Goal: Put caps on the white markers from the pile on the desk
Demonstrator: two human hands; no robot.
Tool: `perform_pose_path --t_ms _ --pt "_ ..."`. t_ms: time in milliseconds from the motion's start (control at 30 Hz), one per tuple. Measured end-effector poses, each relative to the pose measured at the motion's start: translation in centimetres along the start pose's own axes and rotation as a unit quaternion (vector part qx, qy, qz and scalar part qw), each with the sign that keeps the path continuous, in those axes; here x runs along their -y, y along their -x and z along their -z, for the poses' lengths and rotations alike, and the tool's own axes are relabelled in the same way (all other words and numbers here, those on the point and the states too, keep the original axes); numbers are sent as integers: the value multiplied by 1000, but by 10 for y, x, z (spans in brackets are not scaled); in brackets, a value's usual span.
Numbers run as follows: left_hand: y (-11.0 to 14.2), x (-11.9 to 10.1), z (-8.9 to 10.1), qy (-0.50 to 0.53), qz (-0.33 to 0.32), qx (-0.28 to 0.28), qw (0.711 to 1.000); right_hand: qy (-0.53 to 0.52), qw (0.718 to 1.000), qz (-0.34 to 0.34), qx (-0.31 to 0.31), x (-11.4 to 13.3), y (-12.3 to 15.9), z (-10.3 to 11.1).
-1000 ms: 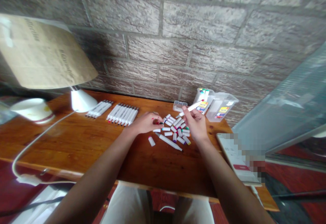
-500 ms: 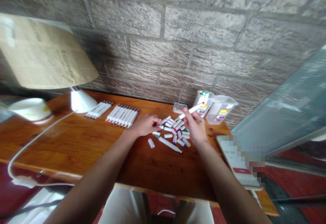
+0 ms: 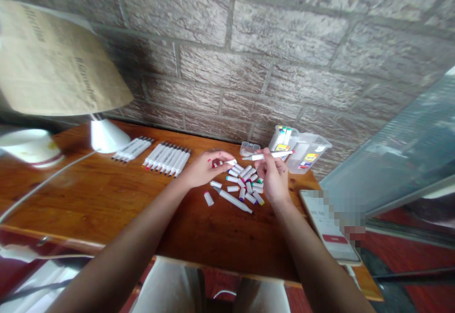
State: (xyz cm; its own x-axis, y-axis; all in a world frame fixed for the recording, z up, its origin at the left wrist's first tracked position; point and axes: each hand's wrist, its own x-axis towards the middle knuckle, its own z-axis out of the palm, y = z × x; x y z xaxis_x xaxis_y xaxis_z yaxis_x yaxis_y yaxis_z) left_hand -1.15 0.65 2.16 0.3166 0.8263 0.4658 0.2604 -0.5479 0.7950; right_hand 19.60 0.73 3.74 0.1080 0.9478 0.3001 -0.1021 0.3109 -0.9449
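My right hand (image 3: 274,176) grips an uncapped white marker (image 3: 261,156) with a red tip pointing right. In my left hand (image 3: 209,167), thumb and fingers pinch a small white marker cap (image 3: 231,162); red marks show on the skin. Below and between the hands lies a heap of loose caps (image 3: 249,185) with coloured ends. Another uncapped marker (image 3: 234,201) rests in front of the heap, its dark tip toward the lower right. A single cap (image 3: 208,198) with a pink end sits apart on the left.
Capped markers (image 3: 167,158) lie in rows on the left, by a lamp (image 3: 106,135) and a paper cup (image 3: 30,149). Clear plastic cases (image 3: 307,154) and a small clear box (image 3: 250,149) stand at the back. A tablet (image 3: 329,227) lies on the right of the wooden table (image 3: 227,242).
My left hand has lifted from the heap with a cap in its fingers. The marker in my right hand has turned from slanting to nearly level. The view has shifted slightly.
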Motion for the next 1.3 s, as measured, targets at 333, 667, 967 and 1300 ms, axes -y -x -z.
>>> perform_pose_path --t_ms 333,667,967,1300 --pt "0 3 -11 132 51 -4 990 73 994 81 -3 6 8 1" --pt "0 5 -10 89 41 -2 995 206 961 175 51 3 17 -1" --pt "0 5 -11 86 37 -26 995 284 923 251 63 9 21 -2" --pt "-1 5 -11 107 34 -46 993 325 906 268 -39 12 10 12"
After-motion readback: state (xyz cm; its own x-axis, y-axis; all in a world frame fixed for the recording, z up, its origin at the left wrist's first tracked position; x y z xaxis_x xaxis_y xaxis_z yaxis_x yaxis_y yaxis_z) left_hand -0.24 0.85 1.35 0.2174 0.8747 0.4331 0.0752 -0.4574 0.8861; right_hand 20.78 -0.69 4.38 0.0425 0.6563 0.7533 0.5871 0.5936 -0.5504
